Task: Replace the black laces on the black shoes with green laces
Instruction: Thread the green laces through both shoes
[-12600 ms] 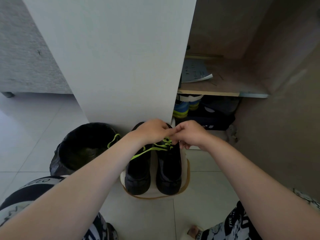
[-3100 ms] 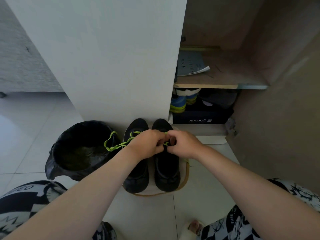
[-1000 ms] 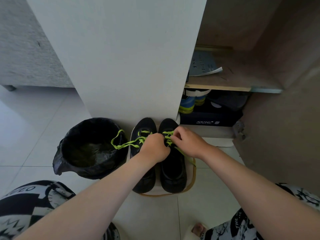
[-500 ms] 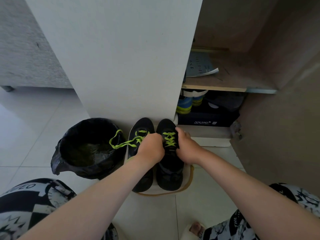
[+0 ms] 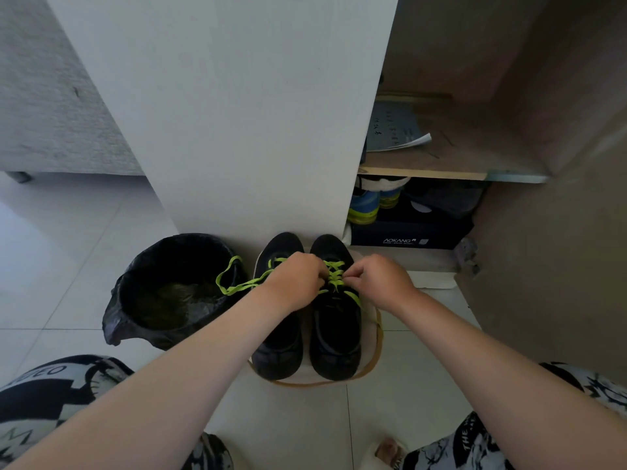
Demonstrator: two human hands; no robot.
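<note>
Two black shoes stand side by side on a pale round mat (image 5: 373, 362), toes toward the white cabinet door. The right shoe (image 5: 336, 337) carries a green lace (image 5: 334, 276) crossed through its eyelets. My left hand (image 5: 295, 283) pinches that lace on its left side, and my right hand (image 5: 376, 279) pinches it on the right side. One lace end (image 5: 353, 297) trails down the shoe's right side. The left shoe (image 5: 278, 344) is partly hidden under my left hand, and its loose green lace (image 5: 234, 283) runs off leftward onto the bin.
A bin lined with a black bag (image 5: 173, 290) stands just left of the shoes. The white cabinet door (image 5: 237, 113) rises behind them. The open cabinet at right holds a dark shoebox (image 5: 407, 232), blue-yellow shoes (image 5: 366, 205) and a paper (image 5: 393, 130) on a shelf.
Half a second ago both hands flanked the right shoe lower down; now they have moved up and each pinches its green lace. The lace end now trails down the right side.
</note>
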